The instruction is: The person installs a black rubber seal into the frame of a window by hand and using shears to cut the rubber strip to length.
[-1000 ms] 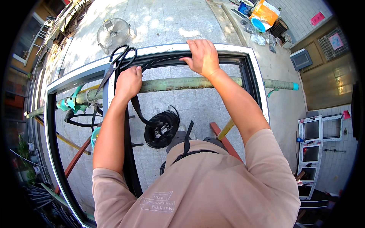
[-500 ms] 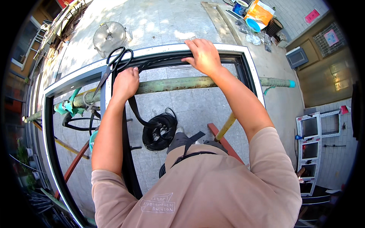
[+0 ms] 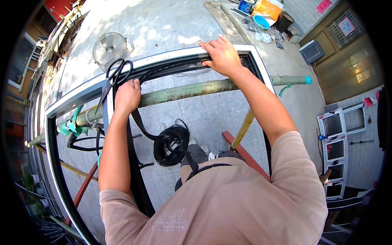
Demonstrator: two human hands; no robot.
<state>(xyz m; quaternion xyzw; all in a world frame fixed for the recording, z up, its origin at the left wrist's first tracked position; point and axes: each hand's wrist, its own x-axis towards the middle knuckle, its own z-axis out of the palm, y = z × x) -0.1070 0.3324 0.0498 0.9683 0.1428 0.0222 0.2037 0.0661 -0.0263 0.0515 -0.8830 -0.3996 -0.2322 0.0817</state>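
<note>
A large window frame [image 3: 163,57], white on its outer face and dark inside, lies across my view. A black rubber strip [image 3: 143,125] rises from a coil [image 3: 166,158] on the floor to my left hand [image 3: 128,96], whose fingers are closed round it near the frame's divider. From there it runs loosely along the far rail's inner side to my right hand [image 3: 222,57]. That hand grips the far rail, fingers over the white face and thumb on the inner side by the strip. Black-handled scissors [image 3: 115,78] rest on the frame beside my left hand.
A green pole [image 3: 179,93] passes beneath the frame, with yellow [image 3: 242,130] and red [image 3: 245,152] supports below. A round wire fan guard [image 3: 109,49] lies on the floor beyond. Smaller white frames [image 3: 335,143] lean at the right; an orange-and-white bag [image 3: 267,10] stands far right.
My view has shifted slightly. My right hand has slid a little rightward along the far rail. My left hand keeps its hold on the strip near the divider.
</note>
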